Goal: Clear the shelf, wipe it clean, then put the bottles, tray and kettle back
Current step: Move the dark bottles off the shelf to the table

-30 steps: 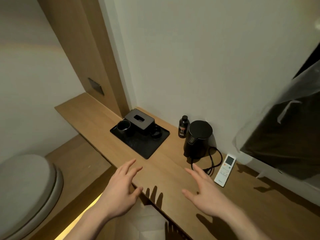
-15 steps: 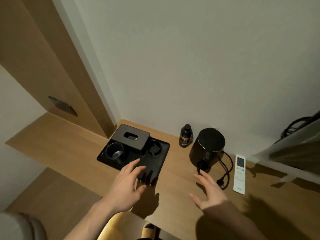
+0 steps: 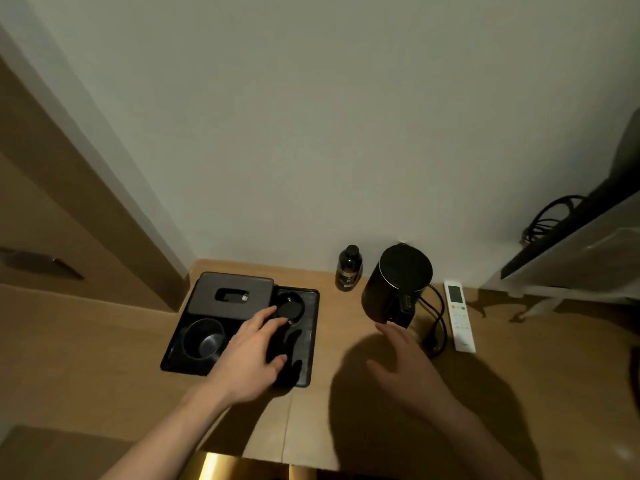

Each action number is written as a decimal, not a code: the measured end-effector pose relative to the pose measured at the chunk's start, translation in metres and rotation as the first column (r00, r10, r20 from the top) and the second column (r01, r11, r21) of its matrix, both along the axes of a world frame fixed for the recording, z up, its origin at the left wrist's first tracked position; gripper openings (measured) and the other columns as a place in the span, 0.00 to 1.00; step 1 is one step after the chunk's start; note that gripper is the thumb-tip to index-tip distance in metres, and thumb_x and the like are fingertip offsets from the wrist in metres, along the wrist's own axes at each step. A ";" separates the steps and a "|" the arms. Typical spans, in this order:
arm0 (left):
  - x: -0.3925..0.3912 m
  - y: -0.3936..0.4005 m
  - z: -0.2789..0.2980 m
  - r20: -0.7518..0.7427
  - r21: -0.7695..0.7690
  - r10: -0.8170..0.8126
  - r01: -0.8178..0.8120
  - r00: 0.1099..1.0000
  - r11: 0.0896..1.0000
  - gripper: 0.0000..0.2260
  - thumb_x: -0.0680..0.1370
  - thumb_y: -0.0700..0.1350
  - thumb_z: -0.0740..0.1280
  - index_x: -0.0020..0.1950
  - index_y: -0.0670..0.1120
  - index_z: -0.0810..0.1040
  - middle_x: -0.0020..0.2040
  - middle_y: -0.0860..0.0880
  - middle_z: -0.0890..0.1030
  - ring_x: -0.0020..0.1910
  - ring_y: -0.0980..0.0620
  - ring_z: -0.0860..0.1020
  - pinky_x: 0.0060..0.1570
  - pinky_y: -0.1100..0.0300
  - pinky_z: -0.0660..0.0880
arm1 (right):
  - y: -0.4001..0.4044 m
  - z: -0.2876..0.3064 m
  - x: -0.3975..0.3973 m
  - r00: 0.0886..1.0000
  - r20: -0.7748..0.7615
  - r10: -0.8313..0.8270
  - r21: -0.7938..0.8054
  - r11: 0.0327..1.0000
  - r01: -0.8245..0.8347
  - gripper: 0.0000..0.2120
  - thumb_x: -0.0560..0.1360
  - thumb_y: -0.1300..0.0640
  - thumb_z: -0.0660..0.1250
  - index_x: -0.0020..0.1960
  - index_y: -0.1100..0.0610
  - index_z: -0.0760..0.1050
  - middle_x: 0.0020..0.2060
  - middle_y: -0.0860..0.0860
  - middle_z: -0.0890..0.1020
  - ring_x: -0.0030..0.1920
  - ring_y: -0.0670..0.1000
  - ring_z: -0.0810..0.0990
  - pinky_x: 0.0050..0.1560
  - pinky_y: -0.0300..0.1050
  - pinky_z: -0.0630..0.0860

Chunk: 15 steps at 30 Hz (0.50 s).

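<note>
A black tray (image 3: 309,341) lies on the wooden shelf (image 3: 104,358) by the wall corner. It carries a dark tissue box (image 3: 230,295), a black cup (image 3: 203,338) and a round black dish (image 3: 290,308). My left hand (image 3: 251,358) hovers over the tray with fingers spread, fingertips near the dish, holding nothing. A small dark bottle (image 3: 349,268) stands against the wall. To its right stands the black kettle (image 3: 398,282), its cord (image 3: 437,320) trailing on the shelf. My right hand (image 3: 403,365) is open just in front of the kettle's base.
A white remote (image 3: 459,315) lies right of the kettle cord. A dark screen edge and white ledge (image 3: 571,251) jut in at the right. A wooden panel (image 3: 69,209) rises at the left.
The view has moved closer to the shelf. My left hand has advanced over the tray toward the dish, and my right hand has moved up to the kettle's base.
</note>
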<state>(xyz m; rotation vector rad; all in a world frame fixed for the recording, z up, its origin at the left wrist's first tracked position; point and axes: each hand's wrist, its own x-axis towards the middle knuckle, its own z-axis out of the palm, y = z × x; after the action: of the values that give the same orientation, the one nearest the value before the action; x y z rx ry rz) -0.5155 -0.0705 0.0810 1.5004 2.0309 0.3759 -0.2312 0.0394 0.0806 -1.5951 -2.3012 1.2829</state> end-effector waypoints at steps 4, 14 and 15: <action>0.007 0.039 0.000 -0.014 0.014 -0.044 0.044 0.999 0.999 0.32 0.79 0.52 0.71 0.81 0.56 0.62 0.82 0.57 0.55 0.80 0.51 0.59 0.78 0.50 0.62 | 0.002 -0.005 0.012 0.998 0.010 -0.065 -0.002 0.998 0.065 0.35 0.79 0.47 0.70 0.80 0.39 0.57 0.80 0.41 0.54 0.78 0.49 0.62 0.74 0.57 0.70; 0.038 0.153 -0.007 0.050 0.016 -0.119 0.118 0.992 0.993 0.34 0.78 0.48 0.72 0.82 0.52 0.61 0.83 0.51 0.56 0.80 0.48 0.60 0.78 0.52 0.61 | 0.026 -0.004 0.049 0.970 -0.031 -0.243 0.015 0.970 0.243 0.31 0.78 0.51 0.71 0.76 0.39 0.62 0.75 0.40 0.63 0.74 0.47 0.67 0.72 0.55 0.72; 0.042 0.162 -0.009 0.050 0.015 -0.116 0.115 0.992 0.993 0.35 0.78 0.47 0.72 0.82 0.52 0.61 0.82 0.50 0.56 0.80 0.47 0.61 0.78 0.53 0.60 | 0.028 -0.004 0.052 0.966 -0.034 -0.258 0.008 0.966 0.259 0.31 0.78 0.51 0.71 0.76 0.39 0.62 0.75 0.40 0.63 0.74 0.48 0.68 0.72 0.55 0.72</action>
<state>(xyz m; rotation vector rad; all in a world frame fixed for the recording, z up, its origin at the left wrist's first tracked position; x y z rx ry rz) -0.4739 0.0914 0.0718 1.5912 1.8955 0.3761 -0.1796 0.0674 0.0767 -1.7839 -1.9950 1.2195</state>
